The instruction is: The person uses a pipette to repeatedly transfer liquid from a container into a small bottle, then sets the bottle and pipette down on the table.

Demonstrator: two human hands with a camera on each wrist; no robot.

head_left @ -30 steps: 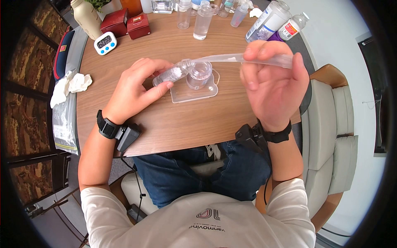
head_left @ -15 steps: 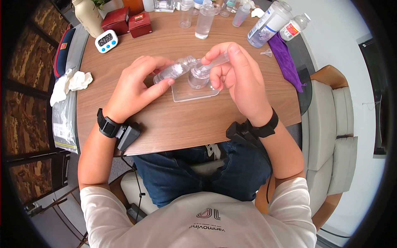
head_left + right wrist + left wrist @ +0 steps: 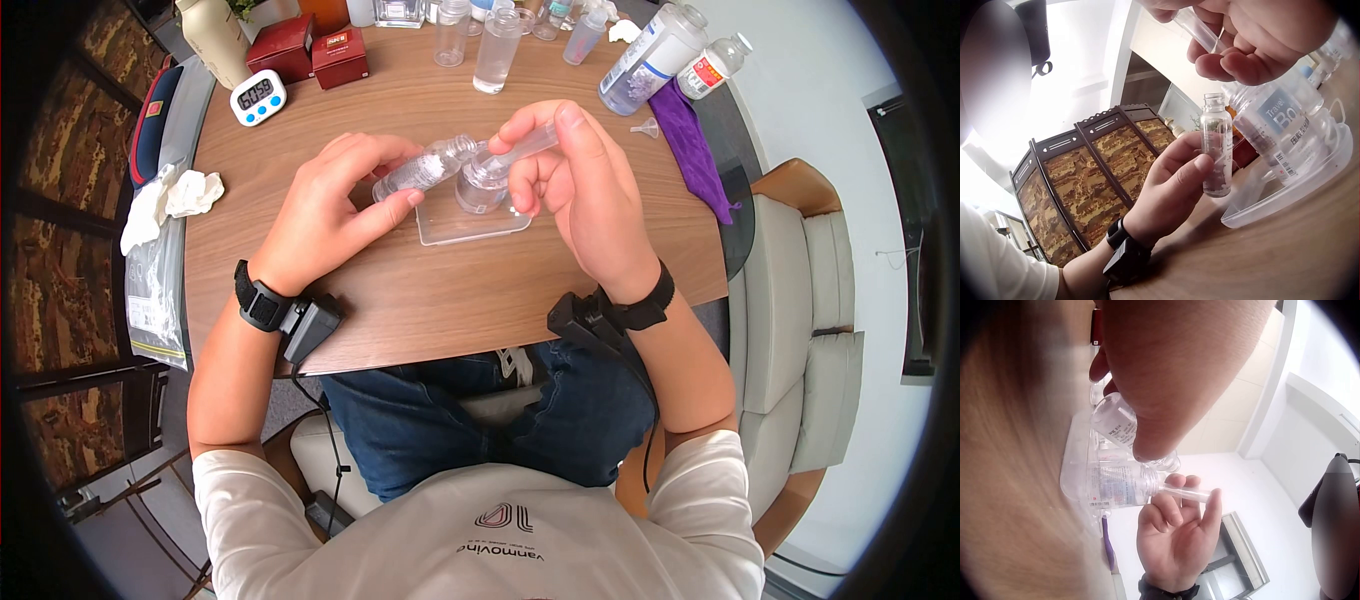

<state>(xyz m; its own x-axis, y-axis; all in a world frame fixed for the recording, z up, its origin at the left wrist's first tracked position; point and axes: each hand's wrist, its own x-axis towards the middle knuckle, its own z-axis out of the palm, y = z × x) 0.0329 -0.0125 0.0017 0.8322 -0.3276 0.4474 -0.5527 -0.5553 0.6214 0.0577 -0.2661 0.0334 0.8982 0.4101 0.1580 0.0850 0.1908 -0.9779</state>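
Note:
My left hand (image 3: 325,210) grips a small clear glass vial (image 3: 430,168) between thumb and fingers, tilted with its open neck to the right. Loose whitish bits show inside the vial. With thumb and fingers my right hand (image 3: 590,195) pinches a translucent plastic dropper (image 3: 532,146). In the left wrist view the dropper (image 3: 1186,492) points into the open neck of a clear travel bottle (image 3: 1116,485). That bottle carries a printed label (image 3: 1279,111) and stands upright on a shallow clear plastic tray (image 3: 470,240), right beside the vial's neck.
Behind stand a water-filled clear bottle (image 3: 496,60), red boxes (image 3: 340,57) and a white timer (image 3: 258,98). A large labelled bottle (image 3: 650,62), a small clear funnel (image 3: 646,128) and a purple cloth (image 3: 695,150) lie at the right. Crumpled tissue (image 3: 190,195) lies at the left edge.
My right hand has come left with the dropper, from out at the right to the travel bottle's mouth, uncovering the funnel and purple cloth. My left hand and the vial have hardly moved.

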